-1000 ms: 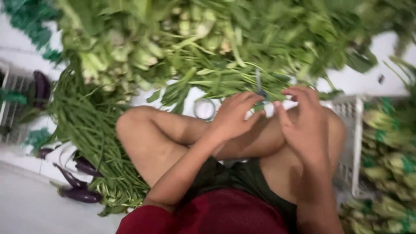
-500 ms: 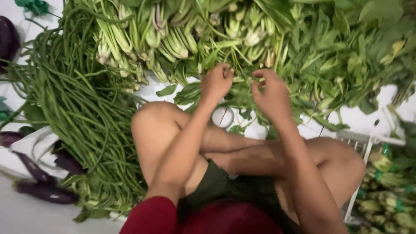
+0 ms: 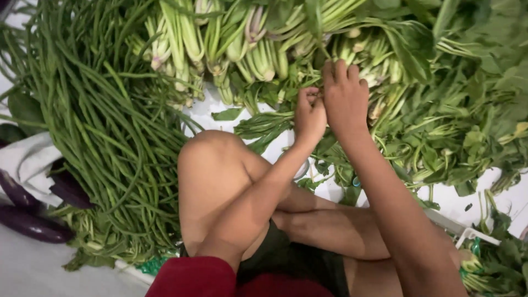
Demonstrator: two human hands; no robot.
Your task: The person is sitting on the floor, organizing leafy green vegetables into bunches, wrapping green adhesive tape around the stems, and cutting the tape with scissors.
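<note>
Far left: dark purple eggplants (image 3: 33,225) on the pale floor (image 3: 33,269), beside a white cloth (image 3: 27,159). Next over, a thick sheaf of long green beans (image 3: 104,126), fanned from top to bottom past the bent knee. Centre top: pale-stemmed leafy bunches (image 3: 231,44), heaped. Left hand (image 3: 309,113) up at the edge of that heap, fingers (image 3: 307,94) curled narrow, pinched on what looked like thin stems; exactly what, too small to tell. Right hand (image 3: 345,96) just beside it, touching, fingers (image 3: 336,70) bent down into the same spot among the loose greens (image 3: 440,126), closed on something hidden underneath. Risk, as a judgement: thin stems snapped or leaves torn if tugged hard, with both hands pinching so close together; loose leaves dragged off the pile onto the floor. Far right: white crate edge (image 3: 467,234), more bundled greens (image 3: 495,264) below it.
</note>
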